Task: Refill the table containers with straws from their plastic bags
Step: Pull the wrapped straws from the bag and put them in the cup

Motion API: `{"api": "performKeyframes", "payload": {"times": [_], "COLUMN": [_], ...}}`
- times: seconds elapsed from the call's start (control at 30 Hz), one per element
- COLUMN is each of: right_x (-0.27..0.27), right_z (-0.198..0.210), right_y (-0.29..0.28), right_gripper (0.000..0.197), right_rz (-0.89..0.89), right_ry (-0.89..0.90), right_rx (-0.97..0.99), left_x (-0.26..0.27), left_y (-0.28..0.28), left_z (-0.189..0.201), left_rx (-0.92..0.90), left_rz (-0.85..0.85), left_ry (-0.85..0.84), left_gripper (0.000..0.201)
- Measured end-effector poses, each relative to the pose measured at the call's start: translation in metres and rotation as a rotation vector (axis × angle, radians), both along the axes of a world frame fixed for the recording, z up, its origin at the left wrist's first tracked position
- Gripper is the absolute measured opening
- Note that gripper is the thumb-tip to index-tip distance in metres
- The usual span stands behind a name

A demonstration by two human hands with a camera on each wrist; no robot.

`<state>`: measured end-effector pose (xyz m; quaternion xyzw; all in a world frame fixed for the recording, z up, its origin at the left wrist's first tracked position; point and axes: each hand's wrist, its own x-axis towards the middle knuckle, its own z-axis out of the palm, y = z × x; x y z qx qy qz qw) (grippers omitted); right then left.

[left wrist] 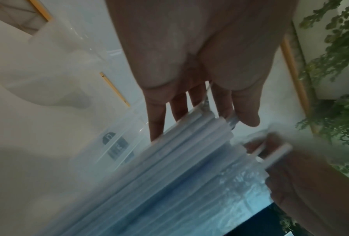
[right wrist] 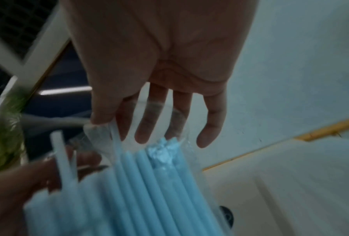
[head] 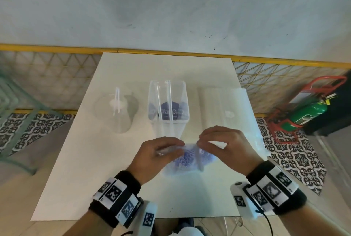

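Both hands pinch the mouth of the straw bag [head: 187, 158], left hand [head: 158, 157] and right hand [head: 226, 145] pulling opposite edges, probably spreading it open. Blurry, but the square container [head: 168, 102] waits just behind on the desk [head: 79, 159].

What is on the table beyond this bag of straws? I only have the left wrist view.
Observer: A clear rectangular container stands just behind it, holding only two straws.
Operator: Any other stock to open?
Observer: A second bag, of white straws, lies flat to the right of that container.
Operator: My view blurs the right hand. Is it on the bag?
Observer: Yes. The right hand pinches the bag by its plastic between thumb and forefinger, at the top end of the blue straws.
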<state>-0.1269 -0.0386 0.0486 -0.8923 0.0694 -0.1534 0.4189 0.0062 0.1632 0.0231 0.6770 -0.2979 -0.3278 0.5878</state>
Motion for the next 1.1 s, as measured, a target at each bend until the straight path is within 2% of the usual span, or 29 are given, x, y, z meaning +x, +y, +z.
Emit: {"api": "performKeyframes", "payload": {"times": [0.1, 0.17, 0.33, 0.4, 0.47, 0.53, 0.6, 0.67, 0.77, 0.87, 0.97, 1.03, 1.1], "right_x": [0.007, 0.010, 0.012, 0.009, 0.007, 0.004, 0.002, -0.001, -0.006, -0.009, -0.007, -0.004, -0.003], "right_z": [0.002, 0.003, 0.011, 0.014, 0.017, 0.020, 0.022, 0.022, 0.018, 0.013, 0.010, 0.007, 0.003], "right_y": [0.002, 0.004, 0.005, 0.004, 0.002, 0.000, -0.002, -0.002, -0.003, -0.003, 0.000, 0.003, 0.006], "right_gripper": [0.038, 0.043, 0.010, 0.007, 0.013, 0.024, 0.034, 0.034, 0.022, 0.034, 0.054, 0.058, 0.053], "right_rz": [-0.062, -0.095, -0.065, -0.022, 0.019, 0.047, 0.051, 0.054, 0.092, 0.164, 0.234, 0.234, 0.204], "right_ry": [0.056, 0.061, 0.161, 0.203, 0.261, 0.303, 0.306, 0.261, 0.156, 0.101, 0.107, 0.137, 0.162], "right_rx": [0.029, 0.018, 0.140, 0.182, 0.189, 0.164, 0.140, 0.115, 0.102, -0.044, -0.162, -0.123, -0.026], "left_x": [0.002, 0.003, 0.006, 0.008, 0.008, 0.008, 0.008, 0.009, 0.011, 0.014, 0.014, 0.012, 0.010], "left_y": [-0.001, -0.001, 0.006, 0.008, 0.008, 0.006, 0.005, 0.004, 0.007, 0.010, 0.007, 0.005, 0.003], "left_z": [0.003, 0.004, 0.004, 0.007, 0.010, 0.013, 0.015, 0.016, 0.018, 0.017, 0.020, 0.022, 0.023], "left_rx": [0.018, 0.036, 0.087, 0.104, 0.091, 0.061, 0.024, -0.016, -0.078, -0.089, 0.000, 0.027, 0.012], "left_rz": [-0.003, -0.021, -0.122, -0.165, -0.171, -0.129, -0.088, -0.071, -0.076, -0.145, -0.195, -0.181, -0.173], "left_ry": [0.024, 0.038, 0.041, 0.053, 0.056, 0.063, 0.067, 0.064, 0.082, 0.007, -0.084, -0.036, 0.089], "left_gripper": [0.029, 0.030, 0.048, 0.056, 0.051, 0.035, 0.025, 0.017, 0.028, 0.041, 0.057, 0.052, 0.040]}}
